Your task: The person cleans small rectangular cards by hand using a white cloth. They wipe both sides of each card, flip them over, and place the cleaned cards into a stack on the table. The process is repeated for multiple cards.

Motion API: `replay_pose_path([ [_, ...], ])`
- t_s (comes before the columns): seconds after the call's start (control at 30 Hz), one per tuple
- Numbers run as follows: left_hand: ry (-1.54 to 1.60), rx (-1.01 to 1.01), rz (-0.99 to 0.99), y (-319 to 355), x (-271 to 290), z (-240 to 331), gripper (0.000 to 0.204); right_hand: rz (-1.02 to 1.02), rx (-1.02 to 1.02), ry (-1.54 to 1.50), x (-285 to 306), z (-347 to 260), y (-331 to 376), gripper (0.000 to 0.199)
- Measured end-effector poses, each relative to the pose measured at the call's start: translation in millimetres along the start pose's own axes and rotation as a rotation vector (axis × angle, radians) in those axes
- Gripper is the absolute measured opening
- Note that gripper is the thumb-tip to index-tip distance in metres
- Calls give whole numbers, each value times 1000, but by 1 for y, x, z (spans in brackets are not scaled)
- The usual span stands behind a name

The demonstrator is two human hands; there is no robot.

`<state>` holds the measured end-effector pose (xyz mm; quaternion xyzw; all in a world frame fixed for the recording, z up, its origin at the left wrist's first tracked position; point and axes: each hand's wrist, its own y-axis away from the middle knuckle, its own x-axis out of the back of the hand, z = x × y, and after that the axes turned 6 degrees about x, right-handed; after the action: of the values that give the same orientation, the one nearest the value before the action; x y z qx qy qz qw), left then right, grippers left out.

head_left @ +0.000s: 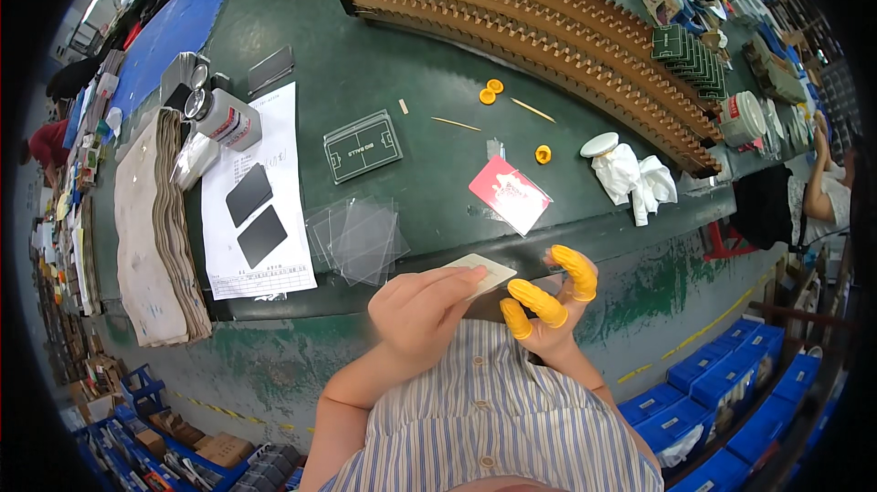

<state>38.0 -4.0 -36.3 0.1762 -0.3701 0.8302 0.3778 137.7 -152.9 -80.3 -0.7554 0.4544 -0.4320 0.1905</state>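
My left hand (422,311) grips a thin, flat, pale card (491,271) between thumb and fingers, at the table's near edge. Just right of it is my right hand (553,305), with yellow finger cots on several fingers. Its fingers are bent and spread apart, and I make out nothing held between them. Beyond the hands lies a red and white card (510,195). Clear plastic sheets (358,241) overlap on the table left of it. Farther back sits a stack of dark green plates (363,147) with white line markings.
Long brown slotted racks (512,26) stretch across the back right, with green plates (690,63) at their end. Two black plates (262,236) rest on a paper sheet (219,264) beside a bottle (224,117). Loose finger cots (544,155), wooden sticks (533,109) and a white cloth (630,177) lie about.
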Motion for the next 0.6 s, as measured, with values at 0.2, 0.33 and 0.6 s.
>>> replay_pose_path([
  [0.2, 18, -12, 16, 1, 0, -1, 26, -12, 6, 21, -1, -1, 1, 29],
  [0.33, 18, -26, 32, 3, -1, -3, 26, -31, 6, 65, -1, -1, 0, 28],
  [0.6, -14, -35, 19, -1, 2, 0, 26, -25, 5, 36, 1, 1, 2, 24],
])
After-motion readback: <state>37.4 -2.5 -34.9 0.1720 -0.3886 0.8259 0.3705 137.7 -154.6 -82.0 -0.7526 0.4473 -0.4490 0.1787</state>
